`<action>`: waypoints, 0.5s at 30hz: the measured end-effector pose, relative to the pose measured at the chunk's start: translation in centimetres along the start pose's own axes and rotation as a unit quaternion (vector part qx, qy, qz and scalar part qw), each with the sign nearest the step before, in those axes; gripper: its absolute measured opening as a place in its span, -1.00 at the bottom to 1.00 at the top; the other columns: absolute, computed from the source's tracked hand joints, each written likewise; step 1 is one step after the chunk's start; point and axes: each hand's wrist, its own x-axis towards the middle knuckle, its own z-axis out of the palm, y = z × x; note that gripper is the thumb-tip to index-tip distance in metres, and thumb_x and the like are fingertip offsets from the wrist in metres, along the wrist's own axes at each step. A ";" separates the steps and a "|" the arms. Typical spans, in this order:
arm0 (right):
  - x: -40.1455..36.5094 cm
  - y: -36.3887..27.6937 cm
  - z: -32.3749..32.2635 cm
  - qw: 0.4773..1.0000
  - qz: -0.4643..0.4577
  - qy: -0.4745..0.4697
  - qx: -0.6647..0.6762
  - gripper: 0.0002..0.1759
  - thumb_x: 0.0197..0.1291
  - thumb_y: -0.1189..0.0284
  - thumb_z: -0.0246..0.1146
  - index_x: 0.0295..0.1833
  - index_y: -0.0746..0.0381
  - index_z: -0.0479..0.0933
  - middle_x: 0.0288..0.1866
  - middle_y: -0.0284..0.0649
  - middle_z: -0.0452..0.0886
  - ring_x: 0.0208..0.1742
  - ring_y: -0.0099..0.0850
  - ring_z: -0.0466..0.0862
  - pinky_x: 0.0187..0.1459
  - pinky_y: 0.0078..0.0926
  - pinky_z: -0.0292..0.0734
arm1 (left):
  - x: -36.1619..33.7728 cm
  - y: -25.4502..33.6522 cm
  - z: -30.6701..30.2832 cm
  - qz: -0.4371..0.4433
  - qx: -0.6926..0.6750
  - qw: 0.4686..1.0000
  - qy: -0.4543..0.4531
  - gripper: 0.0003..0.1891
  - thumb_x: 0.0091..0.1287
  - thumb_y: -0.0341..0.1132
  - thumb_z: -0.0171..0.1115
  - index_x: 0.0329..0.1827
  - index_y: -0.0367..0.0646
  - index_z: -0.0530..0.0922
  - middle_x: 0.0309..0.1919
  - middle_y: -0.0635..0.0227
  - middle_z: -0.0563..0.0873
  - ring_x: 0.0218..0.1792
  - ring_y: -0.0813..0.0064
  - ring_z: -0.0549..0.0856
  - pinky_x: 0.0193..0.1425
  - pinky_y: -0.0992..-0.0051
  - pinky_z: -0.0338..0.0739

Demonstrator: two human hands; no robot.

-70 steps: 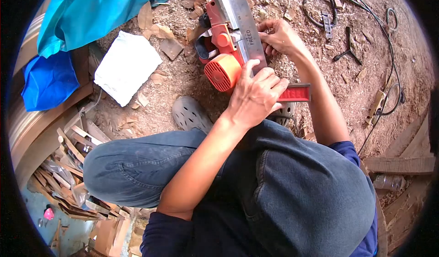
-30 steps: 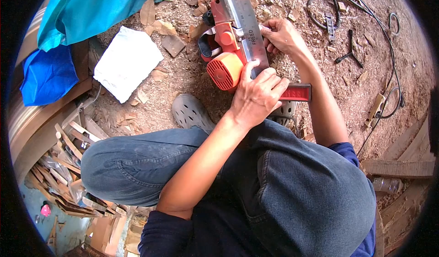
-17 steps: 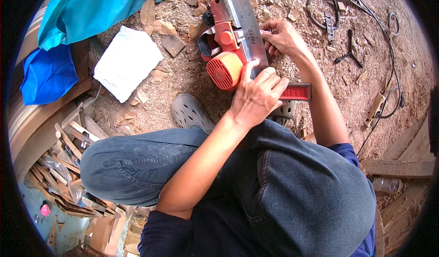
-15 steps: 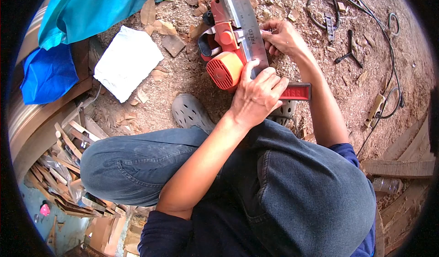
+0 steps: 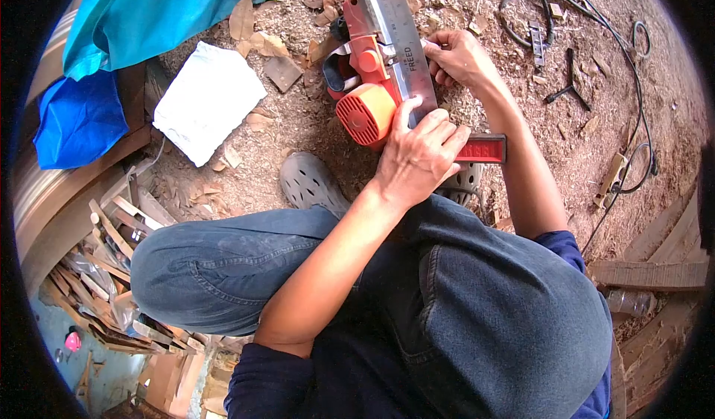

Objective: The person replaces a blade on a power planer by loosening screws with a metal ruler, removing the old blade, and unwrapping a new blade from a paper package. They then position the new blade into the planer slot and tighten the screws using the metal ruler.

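A red and orange power planer (image 5: 366, 113) lies on its side on the ground. Along its flat face lies a metal ruler blade (image 5: 412, 50) marked FREED, joined to a red handle (image 5: 480, 150). My left hand (image 5: 418, 147) is wrapped round the lower end of this square, its index finger on the blade. At the blade's right edge my right hand (image 5: 456, 58) is closed in a pinch, and a small pale bit shows at its fingertips, too small to name.
White cloth-like bundle (image 5: 208, 105) at left, teal cloth (image 5: 149, 17) and blue cloth (image 5: 80, 119) beyond it. Black cable (image 5: 637, 84) and a black T-shaped tool (image 5: 570, 84) lie right. Wood scraps (image 5: 112, 240) fill the lower left; shavings and leaves cover the ground.
My right hand has shifted very slightly up at the blade's edge. My left hand, the planer and the square look unmoved.
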 end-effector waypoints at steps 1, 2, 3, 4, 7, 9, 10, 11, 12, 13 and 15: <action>-0.1 0.0 0.0 1.000 -0.004 0.001 0.005 -0.73 0.53 0.26 0.29 -0.04 0.27 0.70 -0.50 -0.35 0.68 -0.58 -0.62 0.64 -0.55 -0.62 0.54 | 0.0 0.0 0.0 0.001 0.001 1.000 0.002 -0.32 -0.12 -0.18 0.70 0.16 -0.09 0.69 -0.10 0.45 0.77 0.17 0.40 0.68 0.53 -0.01 0.30; -0.2 0.0 0.0 1.000 -0.008 0.003 0.009 -0.74 0.52 0.27 0.30 -0.04 0.27 0.70 -0.50 -0.35 0.69 -0.58 -0.62 0.65 -0.55 -0.62 0.54 | 0.0 0.0 0.0 0.003 0.003 1.000 0.003 -0.32 -0.12 -0.18 0.70 0.16 -0.09 0.69 -0.10 0.45 0.77 0.17 0.40 0.68 0.53 -0.01 0.30; -0.3 0.1 -0.1 1.000 -0.008 0.004 0.009 -0.74 0.52 0.27 0.30 -0.04 0.27 0.70 -0.50 -0.35 0.69 -0.58 -0.62 0.65 -0.55 -0.62 0.54 | 0.0 0.0 0.0 0.003 0.002 1.000 0.003 -0.32 -0.12 -0.18 0.70 0.16 -0.09 0.69 -0.10 0.45 0.77 0.17 0.40 0.68 0.53 -0.01 0.30; -0.3 0.1 -0.2 1.000 -0.011 0.002 0.010 -0.72 0.49 0.25 0.35 -0.04 0.28 0.71 -0.51 -0.31 0.70 -0.58 -0.59 0.66 -0.54 -0.60 0.55 | 0.0 0.0 0.0 0.003 0.003 1.000 0.004 -0.32 -0.12 -0.18 0.70 0.16 -0.09 0.69 -0.10 0.45 0.77 0.17 0.39 0.68 0.53 -0.01 0.30; -0.5 0.4 -0.4 1.000 -0.014 -0.004 0.010 -0.70 0.44 0.24 0.41 -0.01 0.29 0.71 -0.52 -0.27 0.71 -0.57 -0.57 0.67 -0.54 -0.58 0.56 | 0.0 0.0 0.1 0.002 0.003 1.000 0.003 -0.32 -0.12 -0.18 0.70 0.16 -0.09 0.69 -0.10 0.45 0.77 0.17 0.39 0.68 0.53 -0.01 0.30; -0.6 0.4 -0.4 1.000 -0.014 -0.008 0.008 -0.71 0.44 0.26 0.41 0.01 0.30 0.71 -0.52 -0.27 0.71 -0.57 -0.57 0.67 -0.54 -0.57 0.56 | 0.0 0.0 0.1 0.001 0.003 1.000 0.001 -0.31 -0.12 -0.18 0.70 0.16 -0.09 0.69 -0.10 0.45 0.77 0.17 0.39 0.68 0.53 -0.01 0.30; -0.6 0.5 -0.3 1.000 -0.013 -0.011 0.010 -0.71 0.44 0.27 0.41 0.01 0.30 0.71 -0.51 -0.27 0.71 -0.57 -0.57 0.67 -0.54 -0.57 0.56 | 0.0 0.0 0.1 0.000 0.003 1.000 0.001 -0.31 -0.12 -0.18 0.70 0.17 -0.09 0.69 -0.09 0.45 0.77 0.17 0.39 0.68 0.53 -0.01 0.30; -0.7 0.3 -0.3 1.000 -0.012 -0.014 0.013 -0.71 0.45 0.27 0.41 0.02 0.30 0.70 -0.51 -0.27 0.71 -0.56 -0.56 0.67 -0.55 -0.56 0.57 | 0.0 0.0 0.1 0.000 0.002 1.000 0.001 -0.31 -0.12 -0.18 0.70 0.17 -0.09 0.69 -0.09 0.44 0.77 0.17 0.39 0.68 0.53 -0.01 0.30; -0.8 0.2 -0.3 1.000 -0.012 -0.014 0.013 -0.71 0.45 0.27 0.41 0.02 0.30 0.70 -0.51 -0.27 0.71 -0.56 -0.56 0.67 -0.55 -0.56 0.57 | 0.0 0.0 0.0 0.000 0.002 1.000 0.001 -0.31 -0.12 -0.18 0.70 0.17 -0.09 0.69 -0.09 0.44 0.77 0.17 0.39 0.68 0.53 -0.01 0.30; -0.9 0.1 -0.2 1.000 -0.011 -0.013 0.017 -0.73 0.46 0.29 0.38 0.05 0.29 0.69 -0.51 -0.31 0.69 -0.58 -0.59 0.65 -0.56 -0.60 0.53 | 0.0 0.0 0.0 0.000 0.003 1.000 0.002 -0.31 -0.12 -0.18 0.70 0.17 -0.09 0.69 -0.09 0.44 0.77 0.17 0.39 0.68 0.53 -0.01 0.30; -0.9 0.2 -0.2 1.000 -0.009 -0.012 0.021 -0.74 0.48 0.31 0.36 0.07 0.28 0.68 -0.50 -0.35 0.67 -0.59 -0.62 0.63 -0.58 -0.64 0.50 | 0.0 0.0 0.1 0.000 0.003 1.000 0.003 -0.31 -0.11 -0.18 0.70 0.17 -0.08 0.69 -0.09 0.44 0.77 0.17 0.38 0.68 0.53 -0.01 0.30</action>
